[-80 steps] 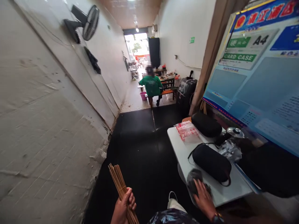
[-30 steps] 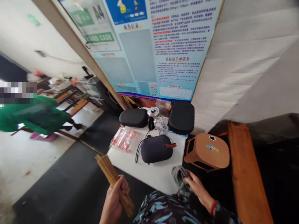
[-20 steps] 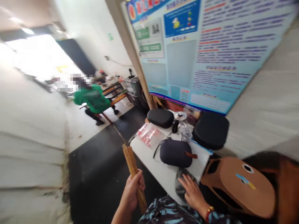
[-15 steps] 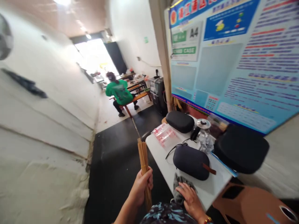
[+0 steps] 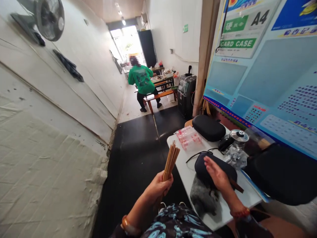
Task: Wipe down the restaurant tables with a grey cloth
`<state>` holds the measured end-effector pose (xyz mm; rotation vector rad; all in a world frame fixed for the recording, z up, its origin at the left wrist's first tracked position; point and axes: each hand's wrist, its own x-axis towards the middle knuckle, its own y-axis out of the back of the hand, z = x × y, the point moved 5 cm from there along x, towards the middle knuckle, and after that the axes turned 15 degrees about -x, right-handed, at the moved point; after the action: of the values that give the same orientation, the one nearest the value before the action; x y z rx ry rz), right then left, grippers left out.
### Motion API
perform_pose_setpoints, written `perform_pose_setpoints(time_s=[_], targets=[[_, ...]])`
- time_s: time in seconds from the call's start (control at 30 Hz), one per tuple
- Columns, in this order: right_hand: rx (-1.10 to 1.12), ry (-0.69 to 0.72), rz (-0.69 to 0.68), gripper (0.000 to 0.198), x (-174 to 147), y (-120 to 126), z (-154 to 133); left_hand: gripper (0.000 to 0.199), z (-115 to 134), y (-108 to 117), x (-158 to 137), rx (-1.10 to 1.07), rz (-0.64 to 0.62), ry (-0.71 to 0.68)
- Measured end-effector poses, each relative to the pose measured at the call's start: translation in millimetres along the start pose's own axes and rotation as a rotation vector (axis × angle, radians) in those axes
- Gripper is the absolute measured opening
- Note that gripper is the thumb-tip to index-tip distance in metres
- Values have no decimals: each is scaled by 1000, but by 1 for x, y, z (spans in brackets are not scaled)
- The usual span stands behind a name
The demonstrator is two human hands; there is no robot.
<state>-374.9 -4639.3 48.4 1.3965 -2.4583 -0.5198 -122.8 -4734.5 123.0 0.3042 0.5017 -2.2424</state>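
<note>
My left hand (image 5: 160,185) is wrapped round a bundle of thin brown sticks (image 5: 170,160), whose tops stick up above the fist and lean a little to the right. Lower down, my wrist and arm hide the bundle's other end. My right hand (image 5: 218,173) is raised over the table with its fingers stretched out and holds nothing. Below it a crumpled grey cloth (image 5: 204,198) lies on the front part of the white table (image 5: 183,172). Behind the hand sits a dark zip case (image 5: 201,163), partly covered by it.
On the table are another black case (image 5: 209,128), red-and-white plastic bags (image 5: 188,137), a cable and a clear glass jug (image 5: 237,148). A black chair back (image 5: 284,175) stands at the right. Further off, a person in green (image 5: 142,79) is by a wooden bench (image 5: 160,96).
My right hand has let go of the grey cloth and risen off it. The cloth now lies on the table. The distant person has risen from the bench. My view has swung left.
</note>
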Motion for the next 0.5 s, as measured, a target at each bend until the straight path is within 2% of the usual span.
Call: perform_pose_setpoints(time_s=[0.1,0.17,0.23,0.33,0.4,0.43,0.5], targets=[[317,136,30,58,40,21,-78,20,-5,-8,1,117,-72,68],[347,258,35,58,53,25,-120,16,-8,-12,0,207,-123,101],[280,380,-72,59,53,13,-149,13,-6,-13,-4,276,-165,95],[128,558,-406,64,40,-21,-170,14,-1,-11,-10,295,-176,71],[46,621,-548,63,31,-36,-173,16,1,-7,-14,279,-149,78],[19,637,-559,62,30,-39,-174,16,2,-6,-16,270,-136,82],[0,654,-466,61,34,-36,-176,17,4,-5,-17,257,-112,83]])
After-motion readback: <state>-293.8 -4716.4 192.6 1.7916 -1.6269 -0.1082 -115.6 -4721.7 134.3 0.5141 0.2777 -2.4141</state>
